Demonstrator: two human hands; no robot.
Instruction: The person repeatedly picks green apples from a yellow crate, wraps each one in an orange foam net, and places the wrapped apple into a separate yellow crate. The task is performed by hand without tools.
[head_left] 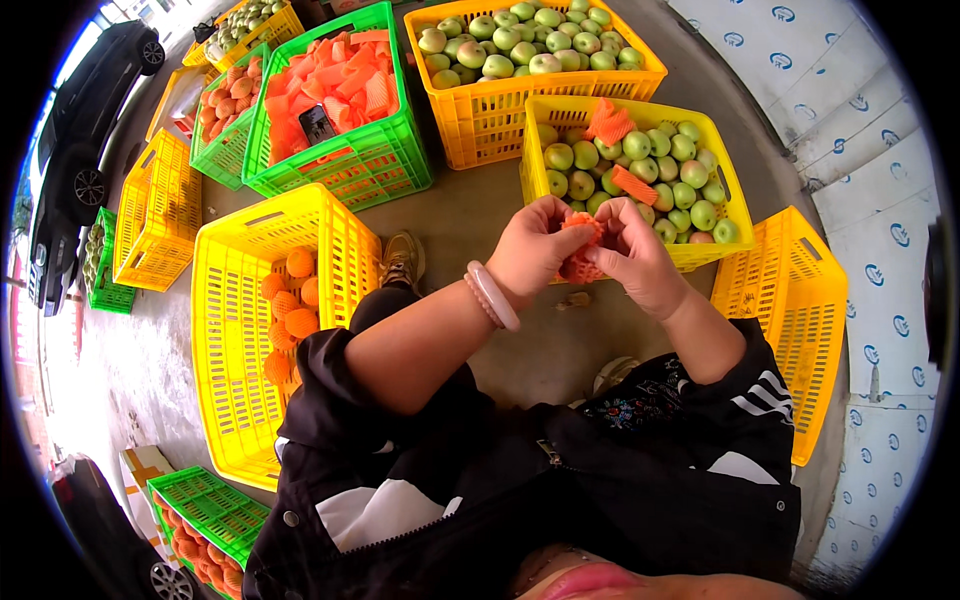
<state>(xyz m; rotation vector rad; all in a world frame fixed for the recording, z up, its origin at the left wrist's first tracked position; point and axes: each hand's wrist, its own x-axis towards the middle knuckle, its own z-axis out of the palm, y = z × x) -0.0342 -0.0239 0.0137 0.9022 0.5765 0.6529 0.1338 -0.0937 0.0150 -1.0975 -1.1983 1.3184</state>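
Note:
In front of me both hands meet at one orange foam net sleeve. My left hand, with a pale bangle and a beaded bracelet at its wrist, pinches the sleeve from the left. My right hand has its fingers curled around the other side. Whether a fruit sits inside the sleeve cannot be made out. Just beyond the hands is a yellow crate of green apples, with a bunched foam sleeve and a flattened one on top.
At my left, a yellow crate holds several sleeved fruits. Farther off stand a green crate of loose foam sleeves with a phone on them, and another apple crate. A yellow crate leans at my right.

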